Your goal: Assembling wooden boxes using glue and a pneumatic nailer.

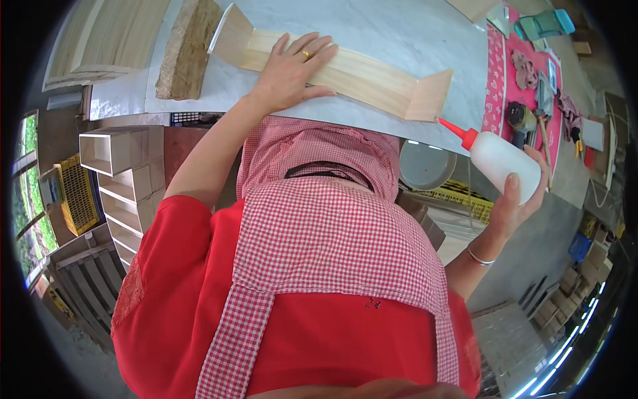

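A long pale wooden tray-like frame lies on the table, with a short board standing up at each end. My left hand rests flat on its long board, fingers spread, a ring on one finger. In my right hand is a white squeeze bottle with a red pointed nozzle. The bottle tilts so that its nozzle tip is at the near lower corner of the right end board; whether it touches the wood I cannot tell.
A rough wooden block and stacked boards lie to the left. On the right, a pink cloth carries a power tool, rags and a teal container. Wooden boxes stack below left; a round basin sits below the table edge.
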`<state>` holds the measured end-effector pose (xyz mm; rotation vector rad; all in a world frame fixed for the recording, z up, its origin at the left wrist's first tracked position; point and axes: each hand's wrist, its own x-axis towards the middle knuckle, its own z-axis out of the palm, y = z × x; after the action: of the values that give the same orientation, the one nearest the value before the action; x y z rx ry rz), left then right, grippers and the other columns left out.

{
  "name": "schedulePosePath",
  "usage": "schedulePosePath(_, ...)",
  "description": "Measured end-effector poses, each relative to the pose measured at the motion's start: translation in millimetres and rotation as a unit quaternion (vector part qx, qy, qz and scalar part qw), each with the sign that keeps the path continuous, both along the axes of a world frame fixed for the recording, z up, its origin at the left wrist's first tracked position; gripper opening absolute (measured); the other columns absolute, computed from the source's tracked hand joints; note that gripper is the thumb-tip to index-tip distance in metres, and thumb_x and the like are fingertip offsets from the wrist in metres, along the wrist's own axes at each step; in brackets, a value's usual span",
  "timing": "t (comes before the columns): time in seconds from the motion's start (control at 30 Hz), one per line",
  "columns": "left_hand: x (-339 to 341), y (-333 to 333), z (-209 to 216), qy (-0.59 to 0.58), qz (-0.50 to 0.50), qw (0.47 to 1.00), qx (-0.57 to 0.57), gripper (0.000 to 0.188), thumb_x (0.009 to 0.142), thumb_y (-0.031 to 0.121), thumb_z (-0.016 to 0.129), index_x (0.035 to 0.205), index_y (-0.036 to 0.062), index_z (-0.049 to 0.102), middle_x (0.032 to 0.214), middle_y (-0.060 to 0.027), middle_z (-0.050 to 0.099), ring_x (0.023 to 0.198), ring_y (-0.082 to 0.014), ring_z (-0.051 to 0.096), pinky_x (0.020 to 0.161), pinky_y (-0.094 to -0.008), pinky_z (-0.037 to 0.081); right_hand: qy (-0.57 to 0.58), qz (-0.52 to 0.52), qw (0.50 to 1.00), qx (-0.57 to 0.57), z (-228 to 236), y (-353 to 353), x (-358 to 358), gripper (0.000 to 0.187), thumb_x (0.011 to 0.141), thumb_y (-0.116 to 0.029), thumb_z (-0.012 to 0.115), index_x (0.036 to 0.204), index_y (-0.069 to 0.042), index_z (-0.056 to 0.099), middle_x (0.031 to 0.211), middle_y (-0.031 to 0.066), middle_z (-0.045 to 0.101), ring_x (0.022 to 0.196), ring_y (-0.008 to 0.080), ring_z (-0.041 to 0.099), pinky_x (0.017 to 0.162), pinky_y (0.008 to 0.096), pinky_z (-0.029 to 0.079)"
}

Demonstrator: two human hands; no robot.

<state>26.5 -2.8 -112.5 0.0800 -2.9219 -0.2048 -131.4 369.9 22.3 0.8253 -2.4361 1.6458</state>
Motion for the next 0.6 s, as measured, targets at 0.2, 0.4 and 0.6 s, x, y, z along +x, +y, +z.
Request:
schedulePosePath(0.2,1,0,3,-0.017,0.003,1.0,0.007,0.081,0.082,0.058,0.064,0.148,0.017,0.04,0.153,-0.0034,0.039,0.142,-0.0272,0.032,0.116,-0.0556,0.022,-0.01,0.005,1.0,0.012,1,-6,-2,0.054,0.082,-0.027,0.075,0.122,0.003,0.055,0.114,0.0105,0.059,0.102,0.0177,0.058,0.09,0.0312,0.046)
schedulePosePath(0.4,3,1,4,-0.024,0.008,1.0,0.01,0.081,0.082,0.058,0.064,0.148,0.0169,0.04,0.153,-0.0037,0.038,0.142,-0.0273,0.032,0.116,-0.0556,0.021,0.043,-0.01,0.999,0.013,-3,-22,-13,0.047,0.083,-0.018,0.075,0.121,0.001,0.056,0.112,0.0091,0.06,0.099,0.016,0.058,0.087,0.0296,0.047)
schedulePosePath(0.6,3,4,4,-0.026,0.006,1.0,0.013,0.082,0.082,0.058,0.064,0.147,0.0162,0.041,0.153,-0.004,0.039,0.142,-0.0276,0.032,0.116,-0.0556,0.021,0.086,-0.03,0.996,0.007,-9,-38,-29,0.042,0.085,-0.016,0.074,0.119,0.0,0.057,0.111,0.0083,0.06,0.098,0.0158,0.059,0.084,0.0301,0.049)
